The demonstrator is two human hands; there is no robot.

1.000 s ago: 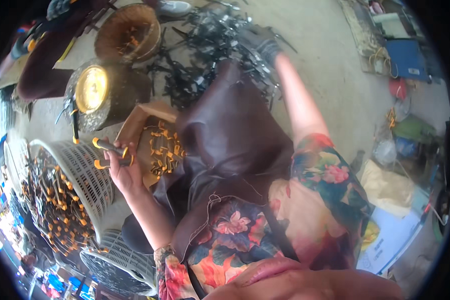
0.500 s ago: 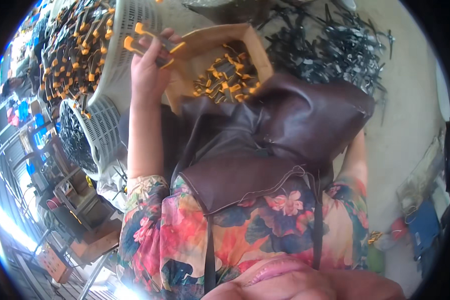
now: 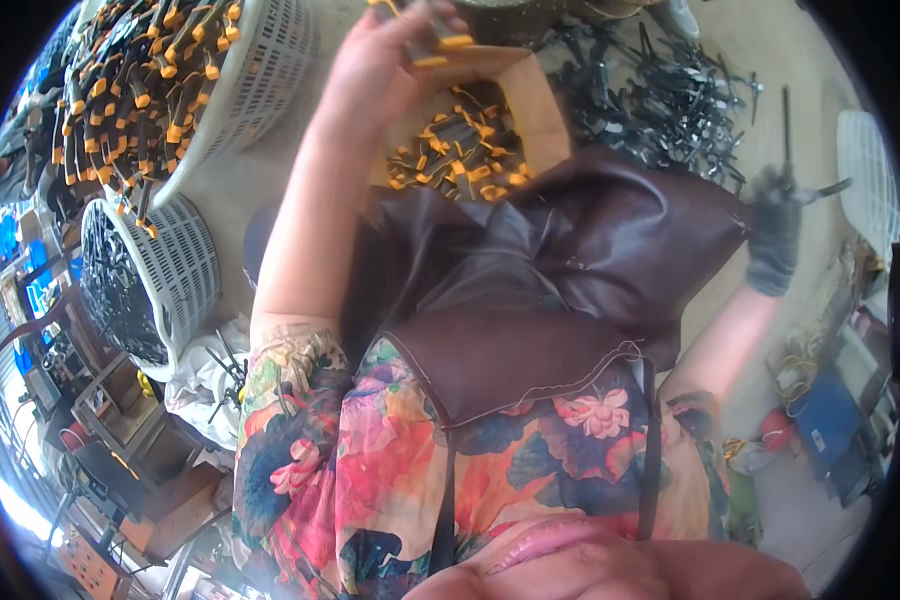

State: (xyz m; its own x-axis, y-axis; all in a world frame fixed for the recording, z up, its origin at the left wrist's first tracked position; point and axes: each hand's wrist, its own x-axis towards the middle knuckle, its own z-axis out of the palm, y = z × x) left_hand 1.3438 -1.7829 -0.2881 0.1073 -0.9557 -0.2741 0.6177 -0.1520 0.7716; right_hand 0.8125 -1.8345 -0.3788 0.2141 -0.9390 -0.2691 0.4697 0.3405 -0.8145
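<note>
The bare left hand (image 3: 385, 60) has its fingers curled round black-and-orange grips (image 3: 456, 41), above a stiff tan box (image 3: 542, 105) holding a jumble of like ones, near a slotted plastic basket (image 3: 260, 90). The right hand (image 3: 774, 230), in a dark fabric glove (image 3: 772, 270), holds slim, dark parts (image 3: 787, 125), its fingers blurred, near a glinting, spiky heap (image 3: 660, 100) and the creased brown apron (image 3: 610, 230).

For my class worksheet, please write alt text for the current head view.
A person's bare left hand holds orange-and-black handles near an open box of similar pieces. The gloved right hand holds something thin and dark beside a floor pile of dark parts.
</note>
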